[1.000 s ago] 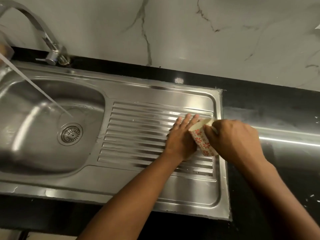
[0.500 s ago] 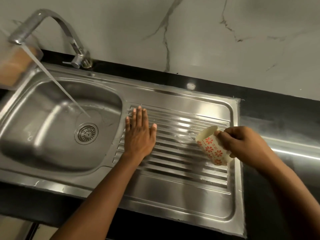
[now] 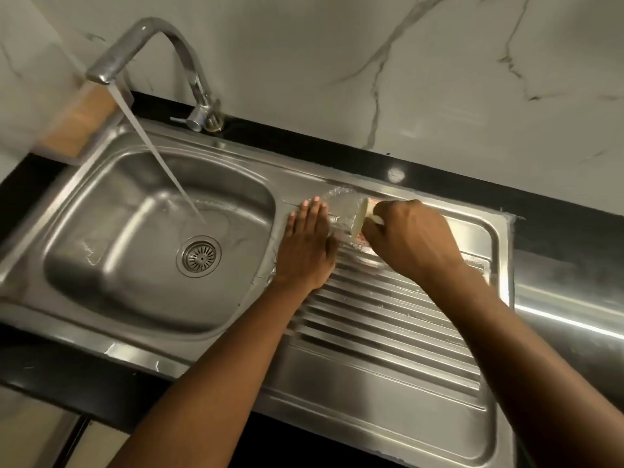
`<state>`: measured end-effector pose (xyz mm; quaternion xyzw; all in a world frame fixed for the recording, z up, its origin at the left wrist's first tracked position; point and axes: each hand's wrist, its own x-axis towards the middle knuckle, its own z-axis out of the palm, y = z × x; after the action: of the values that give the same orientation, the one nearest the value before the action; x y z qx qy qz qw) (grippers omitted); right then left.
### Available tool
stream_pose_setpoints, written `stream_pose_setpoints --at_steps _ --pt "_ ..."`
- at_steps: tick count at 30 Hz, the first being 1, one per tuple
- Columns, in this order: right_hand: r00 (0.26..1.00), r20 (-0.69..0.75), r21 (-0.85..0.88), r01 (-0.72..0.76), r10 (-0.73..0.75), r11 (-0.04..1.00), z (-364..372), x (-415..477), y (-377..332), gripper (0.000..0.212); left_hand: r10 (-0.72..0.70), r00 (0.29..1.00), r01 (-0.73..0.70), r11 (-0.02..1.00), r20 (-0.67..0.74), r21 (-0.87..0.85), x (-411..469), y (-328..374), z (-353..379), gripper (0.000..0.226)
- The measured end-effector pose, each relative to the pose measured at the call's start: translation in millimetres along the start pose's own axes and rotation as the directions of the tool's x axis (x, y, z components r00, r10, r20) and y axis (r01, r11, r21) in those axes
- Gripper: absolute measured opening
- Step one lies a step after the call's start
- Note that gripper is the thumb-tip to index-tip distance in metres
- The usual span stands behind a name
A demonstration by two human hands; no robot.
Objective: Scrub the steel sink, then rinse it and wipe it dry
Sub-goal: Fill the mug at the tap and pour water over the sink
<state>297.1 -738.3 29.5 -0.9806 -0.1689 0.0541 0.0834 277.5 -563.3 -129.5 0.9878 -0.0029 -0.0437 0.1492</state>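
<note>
The steel sink (image 3: 388, 359) has a basin on the left and a ribbed drainboard on the right. My right hand (image 3: 410, 239) grips a white cup with red flowers (image 3: 360, 221), tipped on its side toward the left, with water spilling out of its mouth onto the top of the drainboard. My left hand (image 3: 305, 246) lies flat with straight fingers on the wet steel, at the drainboard's edge next to the basin, just left of the cup. The tap (image 3: 162, 62) runs, and its stream lands in the basin above the drain (image 3: 199, 255).
A black counter (image 3: 567, 238) surrounds the sink, with a marble wall behind. A blurred tan object (image 3: 76, 123) stands at the sink's far left corner under the spout. A shiny steel strip runs along the counter on the right.
My left hand has slid from the right of the drainboard toward the basin. My right hand has carried the cup left and up and tipped it, so water pours out.
</note>
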Motion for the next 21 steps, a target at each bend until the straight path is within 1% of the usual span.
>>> stream_pose_setpoints --at_steps 2,5,8,11,14,15,17,19,21 --pt "0.999 0.030 0.062 0.024 -0.025 0.998 2 -5 -5 0.035 -0.073 0.997 0.072 0.997 -0.012 -0.020 -11 -21 -3 0.067" --pt "0.996 0.088 0.252 -0.034 0.012 0.967 3 -24 -2 0.031 -0.160 0.987 0.159 0.982 -0.002 -0.101 -37 -44 -6 0.068" --pt "0.990 0.130 0.368 -0.101 0.056 0.924 0 -53 6 0.026 -0.177 0.983 0.181 0.972 0.044 -0.152 -70 -53 -5 0.070" --pt "0.978 0.184 0.464 -0.176 0.100 0.868 -5 -82 11 0.030 -0.185 0.978 0.200 0.965 0.098 -0.170 -95 -60 -4 0.071" --pt "0.969 0.204 0.577 -0.234 0.140 0.782 -9 -108 9 0.037 -0.232 0.964 0.253 0.951 0.133 -0.175 -112 -67 -12 0.070" --pt "0.967 0.207 0.604 -0.244 0.146 0.759 -9 -115 6 0.038 -0.232 0.967 0.248 0.955 0.110 -0.164 -118 -68 -15 0.069" --pt "0.963 0.213 0.628 -0.263 0.163 0.733 -8 -128 -1 0.039 -0.166 0.983 0.176 0.973 0.078 -0.151 -134 -70 -21 0.065" --pt "0.957 0.225 0.648 -0.286 0.181 0.706 -5 -137 -10 0.038 -0.064 0.990 0.081 0.987 0.124 -0.136 -150 -76 -21 0.064" --pt "0.954 0.228 0.664 -0.300 0.197 0.685 -1 -143 -20 0.034 -0.004 0.987 0.023 0.993 0.163 -0.114 -159 -84 -17 0.065"
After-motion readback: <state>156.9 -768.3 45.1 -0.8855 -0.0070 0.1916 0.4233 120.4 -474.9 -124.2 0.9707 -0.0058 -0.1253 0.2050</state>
